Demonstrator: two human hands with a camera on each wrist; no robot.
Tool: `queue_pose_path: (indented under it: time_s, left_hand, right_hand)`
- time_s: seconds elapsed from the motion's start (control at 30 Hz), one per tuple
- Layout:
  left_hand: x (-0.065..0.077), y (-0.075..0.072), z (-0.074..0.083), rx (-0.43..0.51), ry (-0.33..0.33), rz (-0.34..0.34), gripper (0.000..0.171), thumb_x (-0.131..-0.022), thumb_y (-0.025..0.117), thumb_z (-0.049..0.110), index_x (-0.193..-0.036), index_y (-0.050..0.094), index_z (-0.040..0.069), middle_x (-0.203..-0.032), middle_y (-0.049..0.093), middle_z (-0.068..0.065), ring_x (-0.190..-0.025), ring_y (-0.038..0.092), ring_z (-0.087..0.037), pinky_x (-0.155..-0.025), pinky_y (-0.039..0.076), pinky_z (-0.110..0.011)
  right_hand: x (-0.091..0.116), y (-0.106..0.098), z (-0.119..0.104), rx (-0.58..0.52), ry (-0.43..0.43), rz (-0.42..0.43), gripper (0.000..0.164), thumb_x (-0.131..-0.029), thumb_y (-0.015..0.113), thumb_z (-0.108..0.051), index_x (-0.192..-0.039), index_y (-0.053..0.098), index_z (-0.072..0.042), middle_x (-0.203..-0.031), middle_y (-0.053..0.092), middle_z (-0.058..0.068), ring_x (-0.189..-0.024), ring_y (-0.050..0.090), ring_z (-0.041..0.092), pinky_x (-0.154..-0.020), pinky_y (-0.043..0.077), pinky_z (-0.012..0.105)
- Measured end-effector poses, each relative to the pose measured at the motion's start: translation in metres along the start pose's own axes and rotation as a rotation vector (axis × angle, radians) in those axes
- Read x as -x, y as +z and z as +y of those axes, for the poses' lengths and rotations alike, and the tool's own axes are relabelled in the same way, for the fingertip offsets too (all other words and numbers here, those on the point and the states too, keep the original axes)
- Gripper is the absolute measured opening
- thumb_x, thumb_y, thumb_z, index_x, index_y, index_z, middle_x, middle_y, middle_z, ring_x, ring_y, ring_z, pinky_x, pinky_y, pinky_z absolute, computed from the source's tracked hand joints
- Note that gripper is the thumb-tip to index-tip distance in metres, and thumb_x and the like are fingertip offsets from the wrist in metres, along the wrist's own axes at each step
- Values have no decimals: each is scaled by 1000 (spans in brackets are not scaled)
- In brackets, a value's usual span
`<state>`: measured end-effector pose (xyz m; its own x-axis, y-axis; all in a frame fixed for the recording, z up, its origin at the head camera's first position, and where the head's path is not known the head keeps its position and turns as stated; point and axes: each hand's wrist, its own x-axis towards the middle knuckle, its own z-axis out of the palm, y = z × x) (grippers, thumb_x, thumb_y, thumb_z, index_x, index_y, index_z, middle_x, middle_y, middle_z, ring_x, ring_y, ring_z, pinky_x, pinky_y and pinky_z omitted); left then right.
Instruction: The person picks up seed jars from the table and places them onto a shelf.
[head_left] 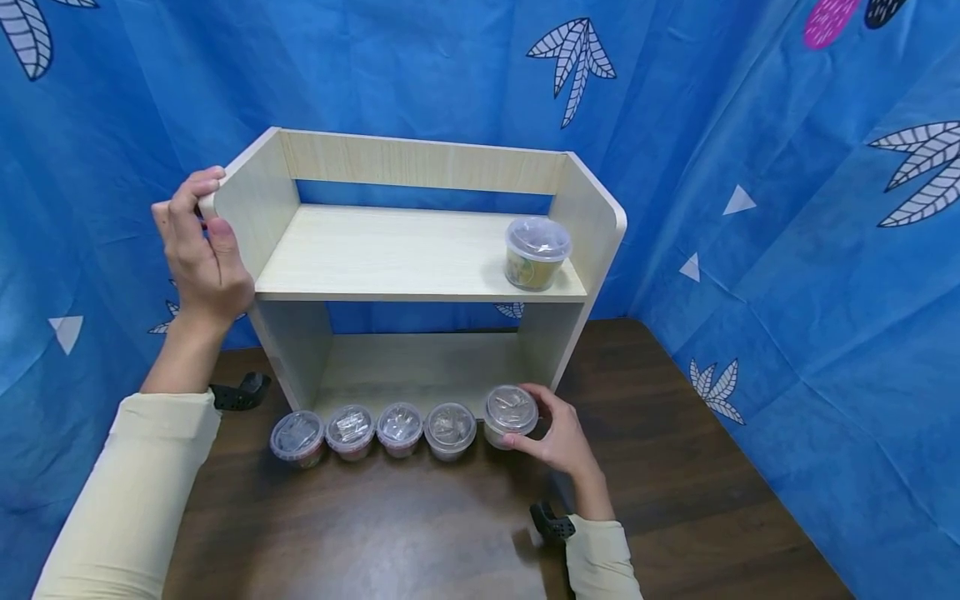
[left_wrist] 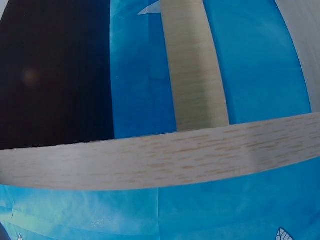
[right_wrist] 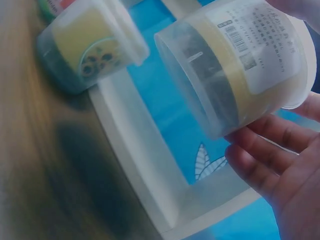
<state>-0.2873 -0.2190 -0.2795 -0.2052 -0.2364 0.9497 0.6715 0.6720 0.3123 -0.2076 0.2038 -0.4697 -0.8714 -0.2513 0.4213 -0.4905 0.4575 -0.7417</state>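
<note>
My left hand (head_left: 198, 242) grips the upper front corner of the left side panel of a pale wooden two-tier shelf (head_left: 405, 246), thumb against its inner face. The panel's edge (left_wrist: 160, 160) crosses the left wrist view, where the hand itself is hidden. At the shelf's lower right front, my right hand (head_left: 558, 437) holds a clear plastic tub (head_left: 512, 408) with a lid, thumb in front and fingers behind. In the right wrist view this tub (right_wrist: 260, 55) shows a white barcode label and a yellow band, its base raised clear of the table.
Several similar lidded tubs (head_left: 450, 429) stand in a row along the shelf's front on the dark wooden table (head_left: 360, 533). Another tub (head_left: 536, 254), with yellow showing, sits at the right of the upper tier. Blue patterned curtains (head_left: 420, 83) hang behind and to the right.
</note>
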Motion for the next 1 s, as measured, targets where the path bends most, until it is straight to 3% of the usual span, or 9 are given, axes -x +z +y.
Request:
queue_pose_path:
  time_s: [0.33,0.6,0.7,0.9,1.0]
  left_hand:
    - [0,0,-1,17,16,0,46,-99,37,41,-118,52,2,-132,59,-10,-110,47,-34,-87,27,-30]
    - [-1,-2,-3,7,12,2,43,-99,37,37,-119,53,3,-134,58,-6,-110,46,-32,-85,29,-29]
    - [0,-3,-2,4,7,-5,42,-98,37,34,-120,53,2,-135,58,-4,-110,46,-32,-84,32,-28]
    - [0,-4,-1,-3,0,-11,41,-98,37,31,-121,52,1,-135,57,-5,-110,45,-32,-86,36,-28]
    - [-1,-4,0,-3,3,-14,40,-98,38,28,-121,51,-1,-135,57,-7,-109,45,-33,-86,35,-29]
  right_hand:
    - [-2,-6,-21,-55,-127,78,67,-71,82,-17,-131,56,-1,-114,67,11,-96,62,17,-80,53,32]
    - [-20,-5,-45,-85,-210,87,68,-68,77,-9,-127,53,12,-112,65,23,-94,62,19,-79,53,28]
    - [-25,-6,-54,-90,-226,103,69,-69,78,-15,-128,53,9,-114,65,21,-95,62,19,-80,52,25]
    - [-34,-7,-67,-133,-253,107,73,-77,76,-42,-133,54,-1,-120,64,13,-100,62,22,-86,52,28]
    - [-38,-7,-73,-138,-276,110,76,-79,74,-50,-133,54,-1,-120,64,13,-99,62,23,-85,52,29]
